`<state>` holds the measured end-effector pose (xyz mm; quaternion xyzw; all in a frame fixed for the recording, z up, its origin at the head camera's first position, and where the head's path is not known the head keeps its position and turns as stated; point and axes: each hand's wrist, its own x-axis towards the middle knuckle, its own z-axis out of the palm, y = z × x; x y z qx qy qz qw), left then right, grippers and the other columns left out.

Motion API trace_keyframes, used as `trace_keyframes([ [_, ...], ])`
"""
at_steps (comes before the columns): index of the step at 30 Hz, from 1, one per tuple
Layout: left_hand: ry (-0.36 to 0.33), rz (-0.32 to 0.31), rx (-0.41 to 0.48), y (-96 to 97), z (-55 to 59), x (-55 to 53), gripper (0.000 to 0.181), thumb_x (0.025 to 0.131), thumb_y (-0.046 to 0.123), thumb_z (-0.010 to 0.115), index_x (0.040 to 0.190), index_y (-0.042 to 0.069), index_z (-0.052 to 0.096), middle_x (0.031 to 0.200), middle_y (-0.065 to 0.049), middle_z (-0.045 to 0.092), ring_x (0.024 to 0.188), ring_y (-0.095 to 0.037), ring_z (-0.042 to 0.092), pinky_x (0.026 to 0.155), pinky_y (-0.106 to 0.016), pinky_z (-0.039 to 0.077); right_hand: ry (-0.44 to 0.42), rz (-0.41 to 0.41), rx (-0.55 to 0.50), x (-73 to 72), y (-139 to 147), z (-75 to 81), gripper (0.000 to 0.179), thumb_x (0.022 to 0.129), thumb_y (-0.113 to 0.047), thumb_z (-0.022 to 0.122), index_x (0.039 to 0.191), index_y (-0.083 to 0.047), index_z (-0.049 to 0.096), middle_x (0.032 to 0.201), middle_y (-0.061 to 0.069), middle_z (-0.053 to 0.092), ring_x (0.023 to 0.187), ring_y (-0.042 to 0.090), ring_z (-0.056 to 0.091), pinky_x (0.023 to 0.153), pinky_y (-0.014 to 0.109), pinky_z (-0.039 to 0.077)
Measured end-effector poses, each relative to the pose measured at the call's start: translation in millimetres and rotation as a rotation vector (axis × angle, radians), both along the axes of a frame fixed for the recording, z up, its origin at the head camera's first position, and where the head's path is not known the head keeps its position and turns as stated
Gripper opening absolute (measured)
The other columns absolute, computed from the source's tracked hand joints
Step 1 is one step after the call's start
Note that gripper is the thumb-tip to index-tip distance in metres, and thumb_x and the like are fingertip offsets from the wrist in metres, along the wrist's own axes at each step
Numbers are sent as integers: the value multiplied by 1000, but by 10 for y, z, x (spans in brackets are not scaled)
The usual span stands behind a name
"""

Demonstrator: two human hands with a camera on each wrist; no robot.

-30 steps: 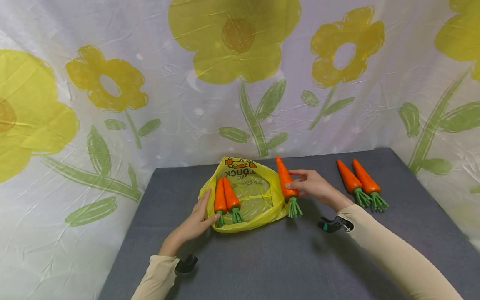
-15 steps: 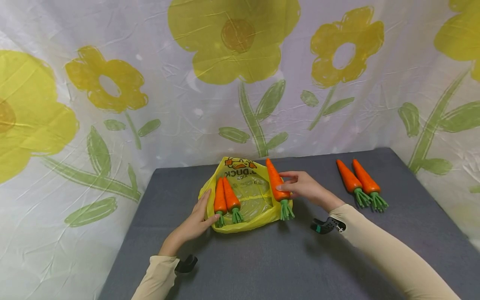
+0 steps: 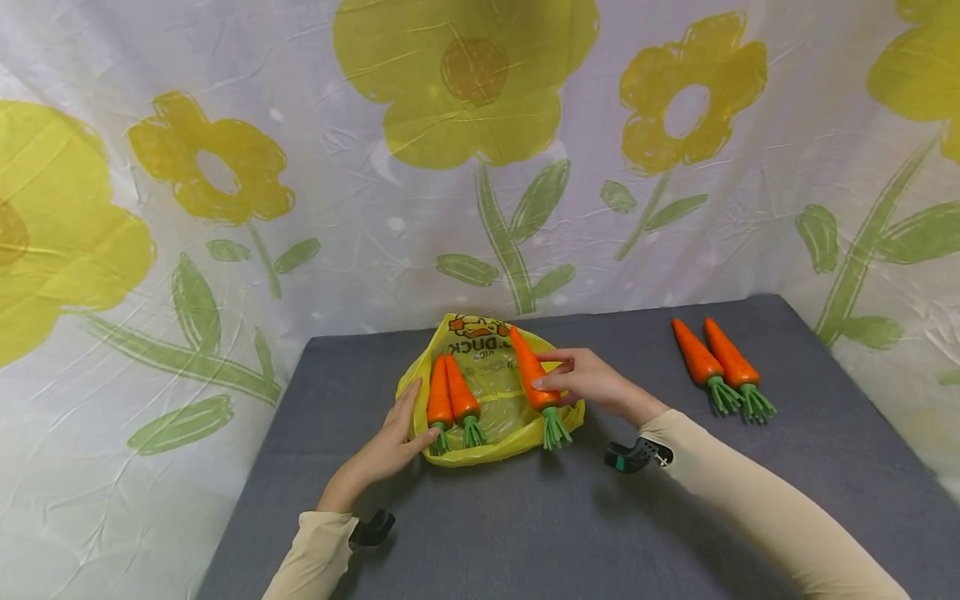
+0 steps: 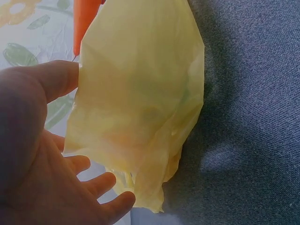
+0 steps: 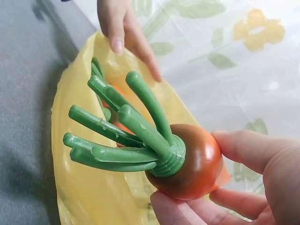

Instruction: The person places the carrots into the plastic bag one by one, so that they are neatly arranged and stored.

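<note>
A yellow plastic bag [image 3: 498, 452] with a duck print lies with its mouth open. Two toy carrots [image 3: 439, 392] lie inside along its left side, green tops toward the front. My left hand [image 3: 390, 442] rests against the bag's left rim, fingers extended and thumb over the front edge. In the left wrist view the thumb [image 4: 61, 77] meets the bag's edge and the other fingers are spread loosely. My right hand [image 3: 592, 385] pinches another carrot [image 3: 534, 375] between thumb and fingers, over the right part of the bag's mouth. Its green stems [image 5: 126, 126] point toward the right wrist camera.
Two more carrots [image 3: 723, 362] lie side by side on the grey cloth-covered table [image 3: 480, 533], to the right. A flower-printed curtain [image 3: 375, 242] hangs behind the table's back edge. Each wrist wears a dark strap [image 3: 637, 454].
My right hand has carried its carrot leftward and slightly down, from the bag's right rim to over its mouth. The left hand and the carrots lying down stay put.
</note>
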<state>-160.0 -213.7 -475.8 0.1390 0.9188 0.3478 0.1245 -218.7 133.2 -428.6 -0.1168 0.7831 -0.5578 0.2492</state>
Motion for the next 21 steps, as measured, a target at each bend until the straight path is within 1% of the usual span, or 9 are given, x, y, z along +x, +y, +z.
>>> trace_keyframes([
  [5,-4,3,-2,1,-1,1,89,101,33,56,160,16,-10,168,-17,-6,154,-43,0,119,-67,11,6,15,12,16,-94,11,66,92,-25,70,149,-5,43,122,23,67,87,12,70,88,50,58],
  [12,-5,-3,3,0,2,10,90,101,35,55,160,17,-11,167,-17,-7,154,-43,-1,119,-67,11,16,28,15,27,-219,37,63,92,-25,70,147,-7,47,118,19,68,83,12,69,84,47,59],
  [21,-1,-7,15,4,13,11,89,101,33,56,160,15,-9,168,-16,-6,154,-43,-1,119,-68,11,-26,41,-3,-33,-324,12,63,92,-27,70,148,-10,47,112,15,69,81,14,67,87,49,58],
])
